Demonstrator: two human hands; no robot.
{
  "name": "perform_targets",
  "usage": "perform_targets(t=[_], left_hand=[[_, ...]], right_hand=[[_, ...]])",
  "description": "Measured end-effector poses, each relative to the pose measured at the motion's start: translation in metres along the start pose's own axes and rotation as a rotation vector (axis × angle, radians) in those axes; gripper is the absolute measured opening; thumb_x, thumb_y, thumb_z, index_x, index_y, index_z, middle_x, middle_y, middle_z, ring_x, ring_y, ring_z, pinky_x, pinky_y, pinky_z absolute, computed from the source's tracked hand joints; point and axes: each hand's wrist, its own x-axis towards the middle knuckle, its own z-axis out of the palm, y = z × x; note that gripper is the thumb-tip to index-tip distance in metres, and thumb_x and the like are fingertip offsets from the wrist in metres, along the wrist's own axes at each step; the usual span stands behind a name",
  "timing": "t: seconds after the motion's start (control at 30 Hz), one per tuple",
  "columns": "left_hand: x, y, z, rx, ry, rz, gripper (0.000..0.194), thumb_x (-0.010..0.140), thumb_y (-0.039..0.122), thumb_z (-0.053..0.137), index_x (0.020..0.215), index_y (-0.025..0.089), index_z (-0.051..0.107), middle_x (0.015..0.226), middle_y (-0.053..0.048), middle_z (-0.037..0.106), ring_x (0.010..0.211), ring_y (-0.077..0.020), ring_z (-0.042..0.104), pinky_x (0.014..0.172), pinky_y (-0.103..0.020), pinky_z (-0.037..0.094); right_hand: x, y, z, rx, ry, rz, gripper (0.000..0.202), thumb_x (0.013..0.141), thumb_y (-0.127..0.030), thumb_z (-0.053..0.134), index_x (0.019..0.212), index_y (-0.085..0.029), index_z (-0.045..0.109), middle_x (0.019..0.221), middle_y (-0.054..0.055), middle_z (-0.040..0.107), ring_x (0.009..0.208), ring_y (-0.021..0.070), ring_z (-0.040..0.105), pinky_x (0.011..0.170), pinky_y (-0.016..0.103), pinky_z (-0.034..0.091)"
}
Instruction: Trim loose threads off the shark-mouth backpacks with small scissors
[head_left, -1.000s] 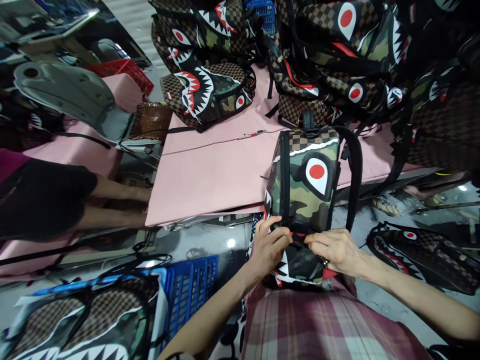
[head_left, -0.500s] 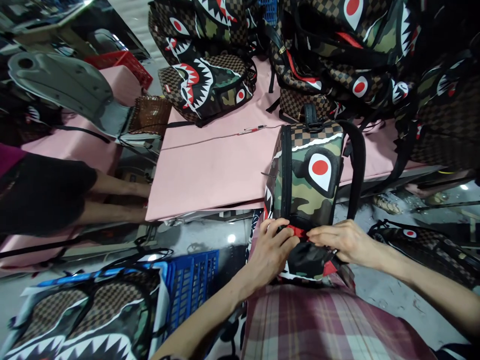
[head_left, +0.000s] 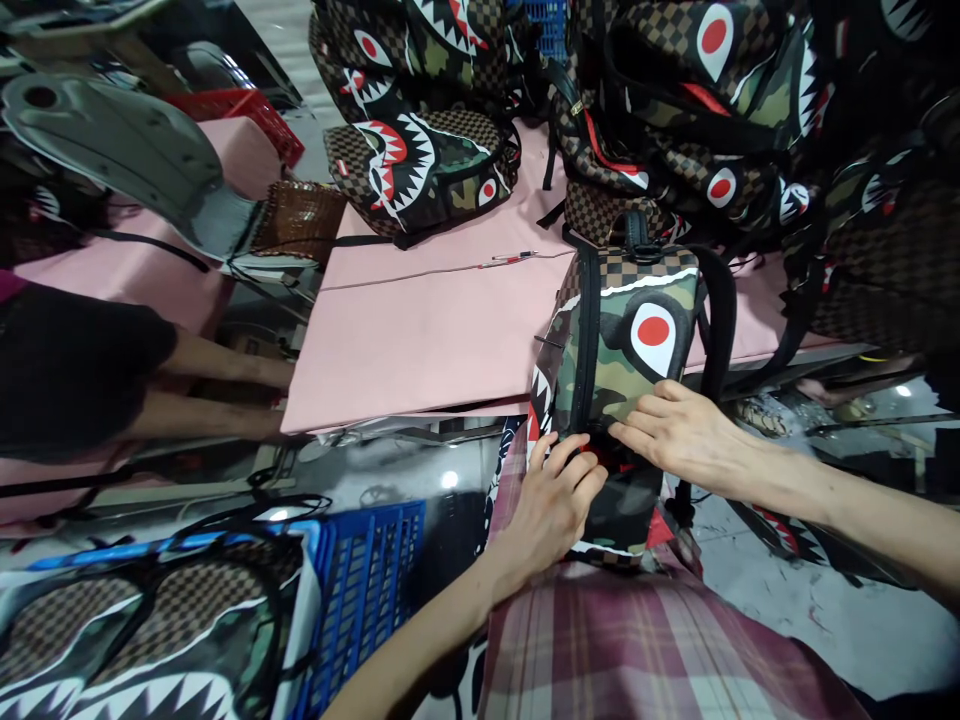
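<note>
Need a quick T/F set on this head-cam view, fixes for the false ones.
1. Left hand and right hand touch the same backpack. True.
2. Its large eye motif has a blue centre. False: the centre is red.
3. A pen-like item lies on the pink table. True.
4. The red crate is at far right. False: the red crate is at upper left.
5. A blue basket is at lower left. True.

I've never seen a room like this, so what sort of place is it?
Probably a bag workshop: many matching backpacks are piled on a pink-covered table, with more in a blue crate.
</note>
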Motion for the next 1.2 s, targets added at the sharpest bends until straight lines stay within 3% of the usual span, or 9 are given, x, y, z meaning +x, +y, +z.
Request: perform_targets(t=[0.13,0.27,0.7,0.83,0.93,1.03,1.13,1.2], left_hand=[[0.001,-0.001,-0.001,0.006,-0.02,-0.011,0.024,0.081,0.01,0.048,0.101,0.019,0.06,0.101,-0.003,0.063,0.115,-0.0205,0.046,0.104,-0.044,0.026],[0.001,-0.001,-0.001,-0.005,-0.019,-0.017,0.025,0.081,0.01,0.048,0.101,0.019,0.06,0.101,-0.004,0.063,0.115,-0.0208,0.046,0.104,-0.045,0.026],[0.002,-0.002,0.001,-0.012,0.037,0.0,0.024,0.08,0.01,0.049,0.101,0.019,0.059,0.1,-0.004,0.063,0.114,-0.0209,0.047,0.103,-0.045,0.028],[0.002,-0.002,0.002,-0.011,0.079,0.006,0.024,0.081,0.009,0.05,0.101,0.02,0.058,0.099,-0.003,0.064,0.113,-0.021,0.048,0.101,-0.046,0.03],[0.005,-0.005,-0.001,-0.023,0.083,-0.024,0.017,0.082,0.015,0.053,0.096,0.022,0.059,0.095,-0.002,0.065,0.11,-0.0202,0.05,0.098,-0.043,0.031],[0.015,-0.014,-0.005,-0.005,0.073,-0.062,0.006,0.083,0.022,0.056,0.085,0.022,0.062,0.086,0.0,0.065,0.102,-0.02,0.053,0.092,-0.04,0.033],[0.032,-0.026,-0.004,0.074,0.108,-0.125,0.008,0.083,0.026,0.057,0.084,0.022,0.064,0.079,-0.001,0.065,0.089,-0.0198,0.053,0.083,-0.038,0.035],[0.044,-0.036,0.0,0.131,0.109,-0.181,0.014,0.082,0.029,0.059,0.092,0.021,0.063,0.08,-0.003,0.065,0.084,-0.0203,0.052,0.078,-0.037,0.035]], right_hand=[[0.008,0.002,0.006,0.084,-0.037,-0.056,0.029,0.093,-0.015,0.035,0.075,-0.02,0.056,0.075,0.002,0.056,0.071,0.016,0.044,0.063,0.033,0.026],[0.011,0.0,0.009,0.103,0.007,-0.044,0.031,0.092,-0.013,0.035,0.068,-0.02,0.054,0.073,0.003,0.052,0.069,0.0161,0.04,0.062,0.033,0.024],[0.012,-0.007,0.01,0.049,0.016,-0.041,0.025,0.088,-0.01,0.042,0.067,-0.017,0.053,0.07,0.002,0.05,0.068,0.0161,0.041,0.062,0.033,0.023],[0.01,-0.004,0.005,0.146,0.021,-0.048,0.025,0.088,-0.01,0.043,0.068,-0.016,0.057,0.072,0.003,0.054,0.07,0.0161,0.046,0.062,0.033,0.028],[-0.01,0.012,-0.004,0.368,0.203,0.208,0.019,0.09,-0.019,0.045,0.085,-0.019,0.063,0.083,0.005,0.061,0.078,0.0169,0.053,0.068,0.033,0.037],[-0.045,0.029,-0.005,0.684,0.531,0.724,0.021,0.087,-0.031,0.052,0.105,-0.024,0.06,0.101,0.006,0.062,0.091,0.0198,0.056,0.078,0.036,0.044],[-0.079,0.027,0.019,0.964,0.768,1.079,0.035,0.078,-0.036,0.062,0.11,-0.025,0.058,0.106,0.005,0.061,0.096,0.0208,0.057,0.083,0.037,0.045],[-0.091,0.017,0.044,1.112,0.814,1.221,0.042,0.072,-0.038,0.068,0.11,-0.023,0.058,0.102,0.005,0.062,0.093,0.0202,0.058,0.081,0.035,0.046]])
